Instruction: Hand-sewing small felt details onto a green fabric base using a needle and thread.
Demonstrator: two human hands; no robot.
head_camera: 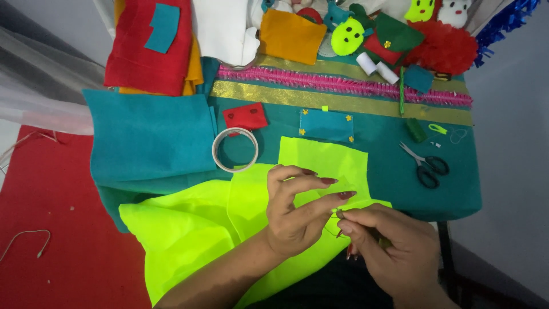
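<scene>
Probably a home craft table, felt pieces [150, 46], scissors [426, 166], thread spools [377, 67]

One head-worn camera looks steeply down, close over the hands, at a felt-strewn table [469, 171].

Bare teal cloth [389, 171] lies open between the tape ring [235, 149] and scissors [424, 164].

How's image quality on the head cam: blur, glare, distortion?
Head view: even, soft light with faint shadows; no glare. The neon yellow-green fabric looks oversaturated, its folds nearly washed out. Left hand and right hand are slightly soft where the fingertips meet, so anything pinched there is unreadable. Scissors and tape ring are sharp. Wide-angle stretching shows at the edges.
</scene>
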